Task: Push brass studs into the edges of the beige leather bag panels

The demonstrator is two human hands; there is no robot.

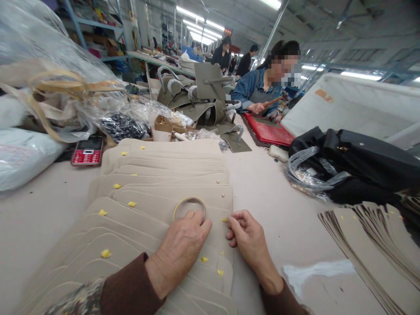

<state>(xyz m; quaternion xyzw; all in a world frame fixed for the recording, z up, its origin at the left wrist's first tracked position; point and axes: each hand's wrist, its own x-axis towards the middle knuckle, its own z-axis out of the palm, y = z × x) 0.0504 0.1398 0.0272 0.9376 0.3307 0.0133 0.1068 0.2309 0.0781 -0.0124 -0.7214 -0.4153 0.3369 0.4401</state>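
Gripping tape (190, 199), the left hand (183, 245) lies over the panels (164, 186); the right hand (247, 238) (nearer their right edge) pinches a tab (225, 219).

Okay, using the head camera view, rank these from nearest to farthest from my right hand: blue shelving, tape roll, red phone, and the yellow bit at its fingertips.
1. Yellow bit: at the fingertips of the right hand.
2. Tape roll: to the left, in the left hand.
3. Red phone: farther left and forward.
4. Blue shelving: left background.
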